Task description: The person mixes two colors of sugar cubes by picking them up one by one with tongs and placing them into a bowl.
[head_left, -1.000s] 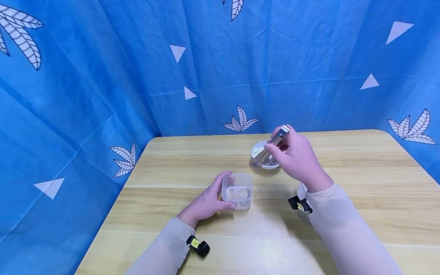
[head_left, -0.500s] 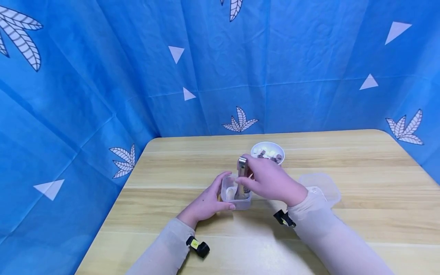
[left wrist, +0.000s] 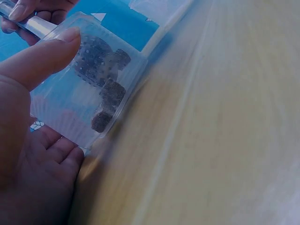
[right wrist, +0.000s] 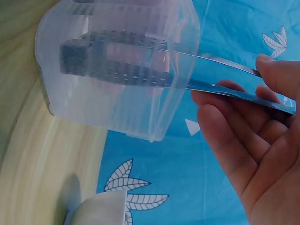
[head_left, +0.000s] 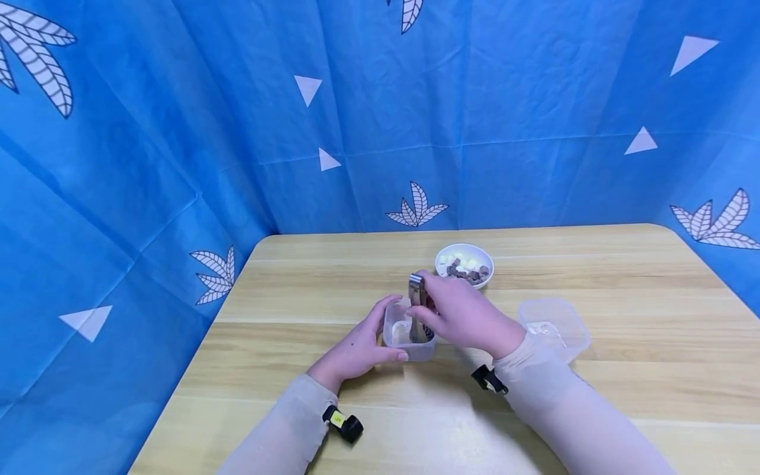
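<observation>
My left hand (head_left: 361, 346) holds a clear square plastic container (head_left: 404, 353) on the table, thumb on the near side and fingers round the far side. The right hand (head_left: 466, 313) grips a pair of metal tongs (head_left: 417, 291), their tips down inside the container. In the right wrist view, the perforated arms of the tongs (right wrist: 131, 75) stand a little apart, and a dark cube (right wrist: 75, 58) is at their ends. Through the wall in the left wrist view, several dark brown cubes (left wrist: 108, 101) show at the container's bottom beside the tips.
A white bowl (head_left: 485, 285) with brown and white pieces stands behind the right hand. A clear plastic lid (head_left: 558, 313) lies on the wooden table (head_left: 653, 310) to the right, near the right wrist. Blue patterned cloth (head_left: 380, 119) hangs behind the table.
The right hand has moved the tongs from over the white bowl, leftward and nearer, down into the container. The left hand and container have stayed in place.
</observation>
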Available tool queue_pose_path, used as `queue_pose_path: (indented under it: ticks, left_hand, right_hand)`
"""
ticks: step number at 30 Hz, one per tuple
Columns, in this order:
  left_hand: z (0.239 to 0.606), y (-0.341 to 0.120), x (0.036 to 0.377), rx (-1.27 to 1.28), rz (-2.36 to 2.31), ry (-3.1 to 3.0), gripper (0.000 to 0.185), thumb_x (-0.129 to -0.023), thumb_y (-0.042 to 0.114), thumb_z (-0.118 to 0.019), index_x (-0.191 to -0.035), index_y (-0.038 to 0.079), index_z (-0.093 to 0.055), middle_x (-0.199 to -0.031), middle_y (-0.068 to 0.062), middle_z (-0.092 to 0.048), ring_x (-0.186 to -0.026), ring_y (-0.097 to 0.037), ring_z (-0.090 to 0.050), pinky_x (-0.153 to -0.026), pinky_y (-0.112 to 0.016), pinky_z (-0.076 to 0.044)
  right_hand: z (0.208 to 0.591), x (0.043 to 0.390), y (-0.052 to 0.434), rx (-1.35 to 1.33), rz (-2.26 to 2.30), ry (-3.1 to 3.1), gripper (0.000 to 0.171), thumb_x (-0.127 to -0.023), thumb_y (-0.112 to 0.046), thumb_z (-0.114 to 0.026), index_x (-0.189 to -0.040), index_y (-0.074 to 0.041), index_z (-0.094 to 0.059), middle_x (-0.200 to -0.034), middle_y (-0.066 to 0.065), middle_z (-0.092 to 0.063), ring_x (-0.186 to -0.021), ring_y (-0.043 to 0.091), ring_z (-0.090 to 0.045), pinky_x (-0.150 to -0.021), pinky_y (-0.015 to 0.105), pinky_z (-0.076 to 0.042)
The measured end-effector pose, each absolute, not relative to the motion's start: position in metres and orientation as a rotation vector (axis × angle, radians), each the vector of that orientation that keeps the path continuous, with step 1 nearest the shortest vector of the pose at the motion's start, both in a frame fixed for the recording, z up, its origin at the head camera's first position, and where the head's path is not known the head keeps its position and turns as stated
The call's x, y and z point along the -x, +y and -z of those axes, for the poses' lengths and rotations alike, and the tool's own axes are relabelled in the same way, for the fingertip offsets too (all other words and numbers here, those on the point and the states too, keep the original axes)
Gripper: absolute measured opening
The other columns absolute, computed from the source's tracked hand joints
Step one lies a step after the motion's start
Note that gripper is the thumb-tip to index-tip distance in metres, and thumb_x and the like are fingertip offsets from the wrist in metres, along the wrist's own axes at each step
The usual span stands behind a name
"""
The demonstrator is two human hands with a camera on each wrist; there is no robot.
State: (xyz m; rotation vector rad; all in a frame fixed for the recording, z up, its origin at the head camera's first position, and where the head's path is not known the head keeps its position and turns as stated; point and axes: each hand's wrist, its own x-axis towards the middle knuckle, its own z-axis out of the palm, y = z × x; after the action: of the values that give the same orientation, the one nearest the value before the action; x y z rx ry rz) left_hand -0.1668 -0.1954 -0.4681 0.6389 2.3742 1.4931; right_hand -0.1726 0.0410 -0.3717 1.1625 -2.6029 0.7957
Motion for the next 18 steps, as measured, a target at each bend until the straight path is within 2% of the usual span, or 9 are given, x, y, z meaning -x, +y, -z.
queue_pose_path:
  ticks: [5,11,16,18]
  left_hand:
    - [0.466,-0.195,0.167,-0.636,-1.5,2.369,0.105,-0.083,0.031,-0.085,-0.162,0.029,-0.017,-0.158,-0.002,-0.037,-0.139,-0.023,-0.044,-0.116,-0.051,-0.029]
    - [0.466,-0.194,0.167,-0.627,-1.525,2.343,0.105,-0.082,0.027,-0.086,-0.162,0.029,-0.017,-0.157,0.003,-0.038,-0.14,-0.022,-0.042,-0.118,-0.051,-0.026]
    - [0.467,-0.194,0.167,-0.62,-1.541,2.335,0.104,-0.082,0.025,-0.086,-0.161,0.028,-0.019,-0.157,0.003,-0.04,-0.141,-0.021,-0.04,-0.119,-0.049,-0.023]
    - [0.467,-0.194,0.167,-0.611,-1.543,2.336,0.104,-0.081,0.025,-0.087,-0.161,0.028,-0.02,-0.157,0.002,-0.04,-0.142,-0.021,-0.038,-0.12,-0.049,-0.022]
  right_hand:
    - [0.364,0.173,0.046,-1.134,-0.894,-2.555,0.019,-0.096,-0.021,-0.071,-0.1,-0.013,-0.055,-0.075,-0.008,-0.055,-0.06,0.006,-0.051,-0.053,0.026,-0.047]
    - [0.35,0.175,0.06,-1.017,-1.07,-2.442,0.013,-0.096,-0.014,-0.071,-0.102,-0.012,-0.059,-0.085,-0.005,-0.063,-0.067,0.007,-0.058,-0.057,0.027,-0.052]
    - [0.34,0.181,0.079,-0.855,-1.156,-2.372,0.013,-0.098,-0.013,-0.068,-0.106,-0.009,-0.059,-0.083,0.001,-0.064,-0.061,0.015,-0.054,-0.05,0.028,-0.048]
    - [0.339,0.185,0.088,-0.787,-1.183,-2.345,0.015,-0.098,-0.013,-0.067,-0.107,-0.007,-0.057,-0.084,0.003,-0.066,-0.062,0.017,-0.056,-0.05,0.028,-0.048]
